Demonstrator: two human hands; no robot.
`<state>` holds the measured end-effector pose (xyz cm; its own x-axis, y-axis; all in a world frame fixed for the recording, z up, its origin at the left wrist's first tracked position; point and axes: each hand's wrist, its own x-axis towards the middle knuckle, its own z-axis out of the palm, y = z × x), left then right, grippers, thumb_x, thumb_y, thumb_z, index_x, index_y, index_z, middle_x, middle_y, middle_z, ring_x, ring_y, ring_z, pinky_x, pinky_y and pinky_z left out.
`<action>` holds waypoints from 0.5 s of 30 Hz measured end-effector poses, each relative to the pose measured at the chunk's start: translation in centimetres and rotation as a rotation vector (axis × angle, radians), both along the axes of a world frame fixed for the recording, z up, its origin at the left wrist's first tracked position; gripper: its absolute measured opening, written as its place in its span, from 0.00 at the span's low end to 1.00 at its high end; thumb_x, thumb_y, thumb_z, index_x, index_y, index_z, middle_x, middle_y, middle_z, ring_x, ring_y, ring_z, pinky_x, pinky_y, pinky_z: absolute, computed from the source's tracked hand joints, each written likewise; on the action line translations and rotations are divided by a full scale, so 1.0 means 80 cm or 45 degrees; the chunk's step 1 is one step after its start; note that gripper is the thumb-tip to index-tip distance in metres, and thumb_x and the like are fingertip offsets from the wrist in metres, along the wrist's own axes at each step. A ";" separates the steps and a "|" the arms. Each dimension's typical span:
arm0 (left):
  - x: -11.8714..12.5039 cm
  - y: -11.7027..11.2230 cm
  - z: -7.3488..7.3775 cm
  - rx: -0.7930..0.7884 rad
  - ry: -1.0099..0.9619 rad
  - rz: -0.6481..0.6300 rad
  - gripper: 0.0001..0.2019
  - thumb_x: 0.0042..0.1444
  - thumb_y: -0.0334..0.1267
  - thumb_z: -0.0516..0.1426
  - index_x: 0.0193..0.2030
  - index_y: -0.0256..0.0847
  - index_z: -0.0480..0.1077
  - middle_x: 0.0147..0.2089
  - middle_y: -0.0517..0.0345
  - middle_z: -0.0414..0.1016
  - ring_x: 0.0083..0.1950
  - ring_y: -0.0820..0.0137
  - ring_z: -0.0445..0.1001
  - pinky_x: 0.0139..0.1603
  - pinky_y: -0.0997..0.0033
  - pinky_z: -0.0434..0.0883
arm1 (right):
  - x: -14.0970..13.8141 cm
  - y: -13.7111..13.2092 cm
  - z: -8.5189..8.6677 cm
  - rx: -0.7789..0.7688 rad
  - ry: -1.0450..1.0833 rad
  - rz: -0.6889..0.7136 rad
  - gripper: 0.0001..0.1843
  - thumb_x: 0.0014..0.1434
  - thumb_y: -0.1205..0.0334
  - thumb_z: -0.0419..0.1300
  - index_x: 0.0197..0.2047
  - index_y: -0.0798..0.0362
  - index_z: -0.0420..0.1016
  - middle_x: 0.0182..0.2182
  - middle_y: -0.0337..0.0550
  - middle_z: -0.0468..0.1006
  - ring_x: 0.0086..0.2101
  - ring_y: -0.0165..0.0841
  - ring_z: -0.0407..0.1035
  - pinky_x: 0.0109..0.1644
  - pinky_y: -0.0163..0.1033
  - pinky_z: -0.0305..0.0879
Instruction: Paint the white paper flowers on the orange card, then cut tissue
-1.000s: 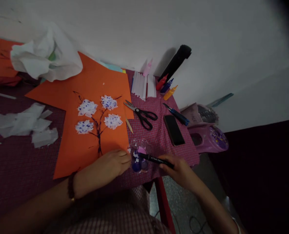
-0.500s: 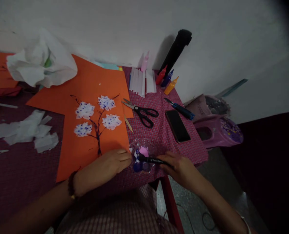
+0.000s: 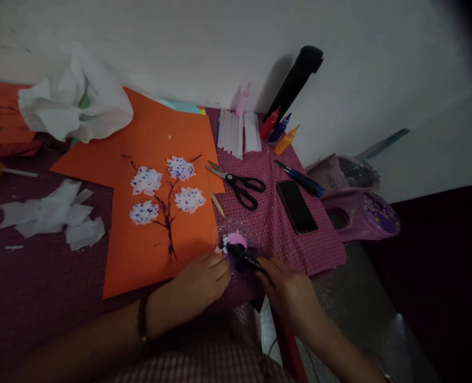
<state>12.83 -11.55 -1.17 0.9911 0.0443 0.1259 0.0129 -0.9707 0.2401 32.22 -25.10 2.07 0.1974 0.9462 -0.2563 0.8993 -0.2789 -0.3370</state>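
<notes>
My right hand (image 3: 287, 290) grips a black marker (image 3: 253, 263) with pale lettering on its barrel. The marker's far end dips into a clear scalloped paint palette (image 3: 231, 225) that holds pink, white and dark blue paint. At the palette's left edge, my left hand (image 3: 208, 279) has its fingers curled together. A small white bit shows by its fingertips; whether they pinch it or the palette's rim is unclear. Left of the palette lies an orange sheet (image 3: 196, 236) with a drawn dark branch and several white blossoms (image 3: 190, 199) dotted blue.
Scissors (image 3: 242, 186), a pointed wooden stick (image 3: 217, 205), a phone (image 3: 297, 207) and a blue cutter (image 3: 303, 181) lie beyond the palette. Paint bottles (image 3: 287, 140) and white strips (image 3: 231, 133) are near the wall. Paper scraps (image 3: 48, 210) lie left; a pink stool (image 3: 350, 218) stands right.
The view has shifted slightly, moving the table things rightward. The marker has tilted more steeply, its far end now nearer the pink paint. My left hand stays beside the palette.
</notes>
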 end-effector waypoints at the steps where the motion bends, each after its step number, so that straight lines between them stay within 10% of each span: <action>1: 0.000 -0.002 -0.002 -0.002 -0.017 0.020 0.09 0.64 0.26 0.50 0.44 0.33 0.71 0.45 0.49 0.75 0.46 0.63 0.71 0.50 0.61 0.71 | 0.003 -0.002 -0.001 0.002 0.071 -0.029 0.13 0.66 0.63 0.52 0.50 0.52 0.73 0.39 0.48 0.79 0.36 0.40 0.75 0.38 0.41 0.67; 8: 0.004 -0.004 -0.006 -0.004 -0.029 0.057 0.08 0.63 0.26 0.51 0.42 0.35 0.71 0.43 0.51 0.75 0.45 0.63 0.71 0.53 0.61 0.71 | 0.029 -0.006 -0.004 0.070 0.512 -0.353 0.08 0.62 0.57 0.55 0.34 0.50 0.71 0.25 0.37 0.72 0.27 0.33 0.67 0.31 0.36 0.61; 15: 0.005 -0.005 -0.017 0.025 -0.025 0.041 0.08 0.62 0.27 0.52 0.44 0.34 0.71 0.45 0.50 0.75 0.47 0.62 0.72 0.52 0.61 0.72 | 0.004 0.046 -0.006 0.129 0.700 -0.292 0.08 0.59 0.63 0.57 0.41 0.49 0.74 0.30 0.37 0.77 0.31 0.33 0.70 0.35 0.35 0.63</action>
<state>13.23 -11.93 -2.53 0.9864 0.0737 0.1467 0.0398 -0.9743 0.2216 32.54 -21.46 1.56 0.2637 0.9200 -0.2898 0.5064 -0.3878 -0.7702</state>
